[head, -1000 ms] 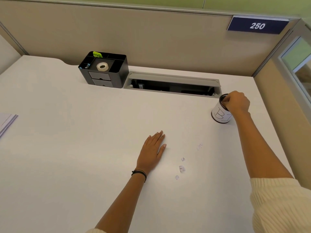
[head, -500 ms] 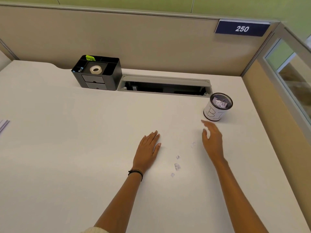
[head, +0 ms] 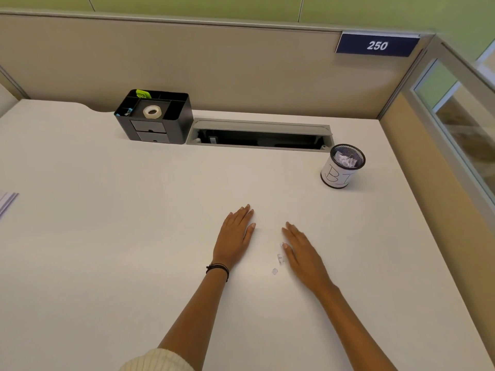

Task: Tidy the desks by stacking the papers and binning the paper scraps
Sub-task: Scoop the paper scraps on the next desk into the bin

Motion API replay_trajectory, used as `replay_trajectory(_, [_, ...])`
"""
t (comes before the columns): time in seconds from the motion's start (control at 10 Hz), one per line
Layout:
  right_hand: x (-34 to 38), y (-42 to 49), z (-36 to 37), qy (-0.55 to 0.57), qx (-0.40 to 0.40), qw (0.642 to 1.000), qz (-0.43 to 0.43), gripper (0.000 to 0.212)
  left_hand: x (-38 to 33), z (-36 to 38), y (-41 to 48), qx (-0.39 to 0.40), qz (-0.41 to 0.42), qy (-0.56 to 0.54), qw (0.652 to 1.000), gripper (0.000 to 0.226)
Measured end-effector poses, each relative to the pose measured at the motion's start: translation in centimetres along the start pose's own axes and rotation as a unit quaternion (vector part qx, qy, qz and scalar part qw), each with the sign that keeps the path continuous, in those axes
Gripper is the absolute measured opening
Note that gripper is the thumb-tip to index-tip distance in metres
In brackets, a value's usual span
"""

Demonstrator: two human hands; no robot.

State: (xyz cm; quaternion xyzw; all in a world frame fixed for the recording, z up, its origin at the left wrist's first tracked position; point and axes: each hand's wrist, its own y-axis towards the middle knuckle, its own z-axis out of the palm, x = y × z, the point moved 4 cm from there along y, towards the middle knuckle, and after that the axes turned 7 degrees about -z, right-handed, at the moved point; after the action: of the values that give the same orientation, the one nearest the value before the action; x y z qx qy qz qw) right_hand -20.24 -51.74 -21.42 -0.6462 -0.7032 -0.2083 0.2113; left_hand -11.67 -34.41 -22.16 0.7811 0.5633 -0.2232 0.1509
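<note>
Both hands lie flat with straight fingers on the worktop [head: 107, 236], holding nothing. The paper scraps [head: 280, 259] sit between the left hand [head: 235, 236] and the right hand [head: 302, 253], just beside the right thumb.

Office cubicle: partition [head: 214, 62], numbered sign [head: 377, 45].

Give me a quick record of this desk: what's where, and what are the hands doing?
left hand: open, flat on the desk
right hand: open, fingers straight, beside the paper scraps
paper scraps: three small bits between the hands
bin: mesh cup, far right, crumpled paper inside
papers: at the desk's left edge
organizer: black, at the back, holds tape roll
</note>
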Motion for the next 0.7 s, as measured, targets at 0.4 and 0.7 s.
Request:
replay_trajectory(0.4, [3.8, -4.2, 1.7, -0.015, 0.05, 0.999, 0.002, 0.066, 0.1, 0.0, -0.1, -0.001, -0.002, -0.005, 1.0, 0.067])
replay_trajectory(0.7, [6.3, -5.6, 1.5, -0.027, 0.008, 0.999, -0.022, 0.026, 0.2, 0.0, -0.4, -0.001, -0.005, -0.022, 1.0, 0.068])
